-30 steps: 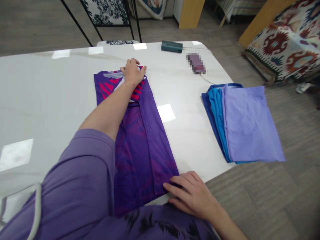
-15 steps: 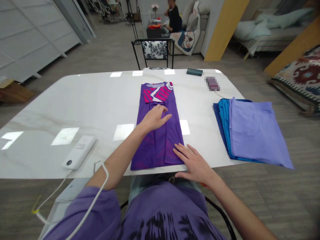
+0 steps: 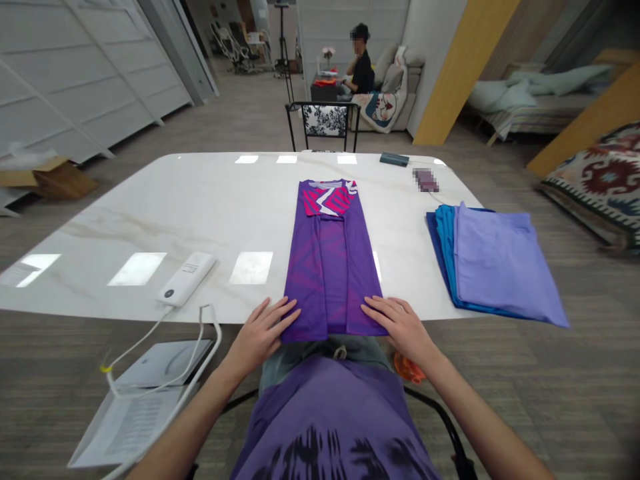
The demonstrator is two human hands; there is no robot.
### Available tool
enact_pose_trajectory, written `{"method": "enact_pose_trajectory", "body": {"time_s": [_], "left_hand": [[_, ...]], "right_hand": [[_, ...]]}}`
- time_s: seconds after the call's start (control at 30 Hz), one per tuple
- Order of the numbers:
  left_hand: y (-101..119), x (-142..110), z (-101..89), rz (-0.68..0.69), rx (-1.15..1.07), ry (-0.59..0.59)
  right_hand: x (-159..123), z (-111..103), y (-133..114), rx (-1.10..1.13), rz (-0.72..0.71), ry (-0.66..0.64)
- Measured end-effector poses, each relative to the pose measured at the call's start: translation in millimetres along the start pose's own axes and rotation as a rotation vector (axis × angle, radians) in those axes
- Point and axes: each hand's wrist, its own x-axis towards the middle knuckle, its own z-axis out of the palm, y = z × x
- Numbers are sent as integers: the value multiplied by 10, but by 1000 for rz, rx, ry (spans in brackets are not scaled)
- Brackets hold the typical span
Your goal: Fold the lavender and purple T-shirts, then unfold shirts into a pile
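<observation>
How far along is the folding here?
Looks done: the lilac cloth and blue cloths lie piled on the right, and the purple shirt has its sides turned inward. In hand: the left hand and right hand touch its near corners. Probably left: folding it shorter, since it lies long, and adding it to the pile.

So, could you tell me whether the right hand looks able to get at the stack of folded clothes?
Probably yes: the right hand rests on the purple shirt's near corner, and only bare tabletop seems to separate it from the stack.
</observation>
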Motion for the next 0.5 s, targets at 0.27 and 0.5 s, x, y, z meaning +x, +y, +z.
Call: {"method": "enact_pose_trajectory", "body": {"time_s": [0.27,0.5], "left_hand": [[541,-141,-387,-51,-503,101],[717,684,-1067,-325,-823,314]], "right_hand": [[-406,-708,-251,462,28,-100],[260,-1566,-33,601,268,62]]}}
